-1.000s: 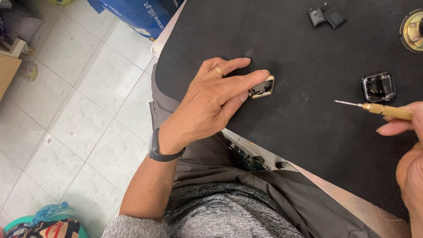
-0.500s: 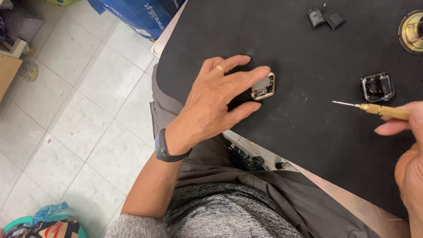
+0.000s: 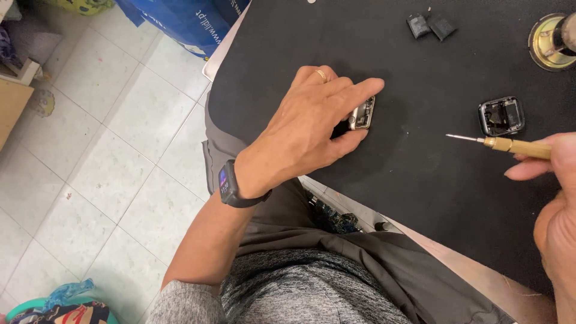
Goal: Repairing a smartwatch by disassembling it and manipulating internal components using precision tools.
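Note:
My left hand (image 3: 312, 129) rests on the black work mat (image 3: 420, 180) and pinches a small silver square watch case (image 3: 363, 113) between thumb and fingers. The hand wears a gold ring, and a dark wristband sits on the wrist. My right hand (image 3: 555, 186) comes in at the right edge and grips a brass-handled precision screwdriver (image 3: 510, 146), whose thin tip points left and hovers above the mat. A black square watch housing (image 3: 501, 116) lies just above the screwdriver.
Two small dark parts (image 3: 431, 26) lie at the mat's far side. A round brass-coloured object (image 3: 552, 39) sits at the top right corner. Pale tiled floor (image 3: 108, 156) spreads to the left, with blue bags (image 3: 186, 18) beside the table.
My left hand has tilted the silver watch case up on its edge and shifted slightly. The right hand with the screwdriver has stayed almost still.

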